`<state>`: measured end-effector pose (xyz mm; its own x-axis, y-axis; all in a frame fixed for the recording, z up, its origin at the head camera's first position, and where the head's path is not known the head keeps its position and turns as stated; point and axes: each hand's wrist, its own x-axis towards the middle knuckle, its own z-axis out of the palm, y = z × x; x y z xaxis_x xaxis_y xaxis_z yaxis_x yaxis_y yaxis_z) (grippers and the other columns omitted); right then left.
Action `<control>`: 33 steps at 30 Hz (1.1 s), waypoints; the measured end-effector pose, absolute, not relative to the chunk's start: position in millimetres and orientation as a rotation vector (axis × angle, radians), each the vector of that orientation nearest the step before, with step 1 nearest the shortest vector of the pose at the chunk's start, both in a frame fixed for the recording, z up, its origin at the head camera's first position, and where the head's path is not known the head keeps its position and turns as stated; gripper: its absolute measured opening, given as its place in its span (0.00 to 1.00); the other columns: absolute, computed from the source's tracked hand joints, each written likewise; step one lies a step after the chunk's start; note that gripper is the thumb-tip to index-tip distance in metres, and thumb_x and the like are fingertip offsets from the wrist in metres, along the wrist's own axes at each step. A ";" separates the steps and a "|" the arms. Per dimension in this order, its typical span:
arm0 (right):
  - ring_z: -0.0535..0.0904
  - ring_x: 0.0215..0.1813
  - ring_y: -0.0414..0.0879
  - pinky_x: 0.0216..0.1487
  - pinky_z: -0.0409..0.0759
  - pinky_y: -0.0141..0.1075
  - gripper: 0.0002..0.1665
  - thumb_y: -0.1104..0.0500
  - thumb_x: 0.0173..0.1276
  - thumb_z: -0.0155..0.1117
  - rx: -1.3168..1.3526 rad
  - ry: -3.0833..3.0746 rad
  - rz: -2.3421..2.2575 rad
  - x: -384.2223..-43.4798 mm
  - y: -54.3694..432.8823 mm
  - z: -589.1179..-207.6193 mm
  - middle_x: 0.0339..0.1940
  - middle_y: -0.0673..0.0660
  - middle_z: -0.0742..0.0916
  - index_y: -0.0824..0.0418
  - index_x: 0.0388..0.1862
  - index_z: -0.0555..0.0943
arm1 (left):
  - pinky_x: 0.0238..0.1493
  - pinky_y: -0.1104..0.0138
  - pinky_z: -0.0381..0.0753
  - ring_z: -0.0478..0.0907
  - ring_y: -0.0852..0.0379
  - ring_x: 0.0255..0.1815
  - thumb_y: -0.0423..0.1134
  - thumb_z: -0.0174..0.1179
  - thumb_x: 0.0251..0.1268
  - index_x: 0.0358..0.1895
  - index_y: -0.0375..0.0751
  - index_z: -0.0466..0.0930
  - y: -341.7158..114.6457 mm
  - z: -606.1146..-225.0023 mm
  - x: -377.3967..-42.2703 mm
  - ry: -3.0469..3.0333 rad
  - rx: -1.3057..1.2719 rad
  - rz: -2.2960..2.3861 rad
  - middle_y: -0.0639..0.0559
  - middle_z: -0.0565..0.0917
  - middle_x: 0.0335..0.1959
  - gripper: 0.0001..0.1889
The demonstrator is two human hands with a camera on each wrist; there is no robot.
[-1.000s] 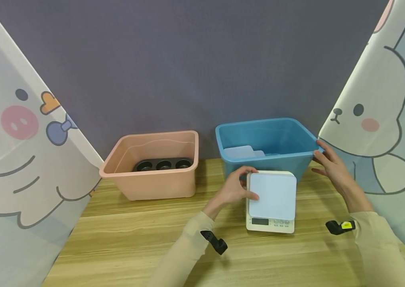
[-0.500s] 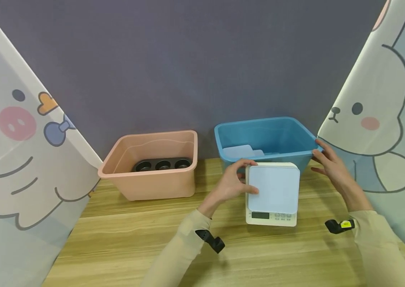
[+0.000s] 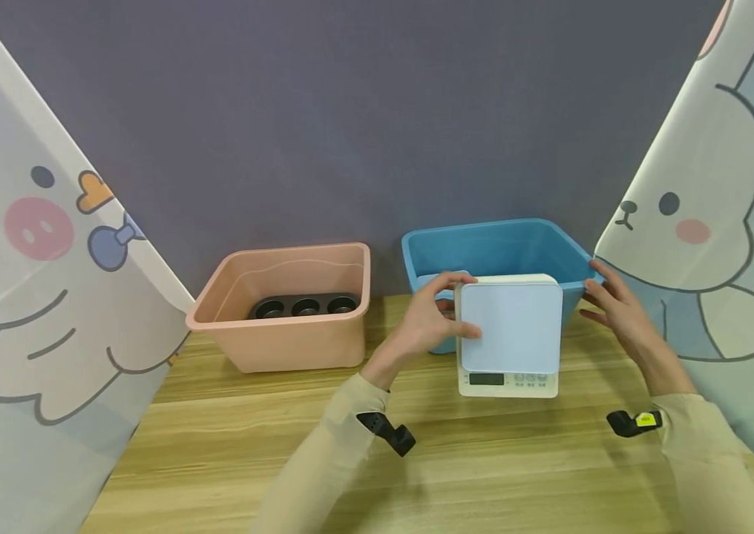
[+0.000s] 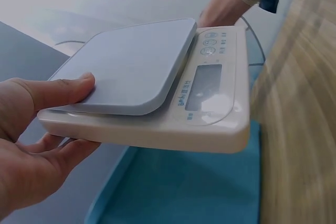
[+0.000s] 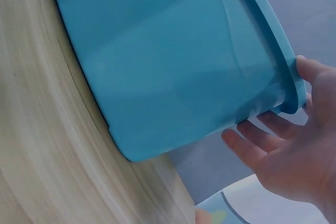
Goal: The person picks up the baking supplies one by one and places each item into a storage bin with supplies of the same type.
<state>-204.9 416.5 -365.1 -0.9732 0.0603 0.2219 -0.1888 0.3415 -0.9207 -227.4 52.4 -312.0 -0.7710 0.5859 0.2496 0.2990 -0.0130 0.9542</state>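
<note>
A white kitchen scale (image 3: 510, 330) is raised in front of the blue bin (image 3: 500, 230), its platform and display facing the head camera. My left hand (image 3: 427, 322) grips its left edge. In the left wrist view, the thumb presses the scale's platform (image 4: 126, 66) and the fingers support the underside. At the bin's right front corner, my right hand (image 3: 620, 308) holds the rim. One digit lies at the rim (image 5: 286, 72) in the right wrist view, with other fingers against the wall below. The scale hides much of the bin's front.
A pink bin (image 3: 297, 345) stands left of the blue one and holds a dark muffin pan (image 3: 306, 304). Something pale (image 3: 427, 279) lies inside the blue bin, partly covered by my left hand. A grey wall (image 3: 364, 126) rises behind the wooden table (image 3: 250, 437).
My left hand has lifted the scale, which now overlaps the blue bin's front rim in the head view. The right hand has stayed at the bin's corner.
</note>
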 end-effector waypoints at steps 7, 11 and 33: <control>0.75 0.52 0.27 0.45 0.80 0.21 0.38 0.54 0.81 0.47 0.194 -2.184 1.891 -208.1 416.7 -372.5 0.54 0.44 0.72 0.54 0.83 0.45 | 0.41 0.62 0.86 0.83 0.55 0.43 0.24 0.76 0.45 0.61 0.53 0.76 52.2 -291.7 -229.9 2.065 0.895 1.924 0.49 0.73 0.57 0.37; 0.75 0.52 0.29 0.45 0.80 0.22 0.37 0.53 0.80 0.48 0.162 -2.148 1.882 -211.0 414.0 -376.2 0.51 0.46 0.73 0.53 0.82 0.49 | 0.42 0.62 0.85 0.83 0.54 0.44 0.24 0.76 0.45 0.61 0.53 0.76 51.1 -284.6 -233.8 2.091 0.889 1.950 0.49 0.73 0.57 0.37; 0.77 0.51 0.35 0.45 0.81 0.23 0.33 0.56 0.80 0.50 0.183 -2.035 1.929 -212.4 408.7 -378.8 0.48 0.50 0.74 0.54 0.80 0.56 | 0.43 0.61 0.86 0.82 0.52 0.52 0.27 0.73 0.52 0.63 0.59 0.73 52.0 -246.5 -258.3 2.158 0.914 2.054 0.51 0.71 0.60 0.35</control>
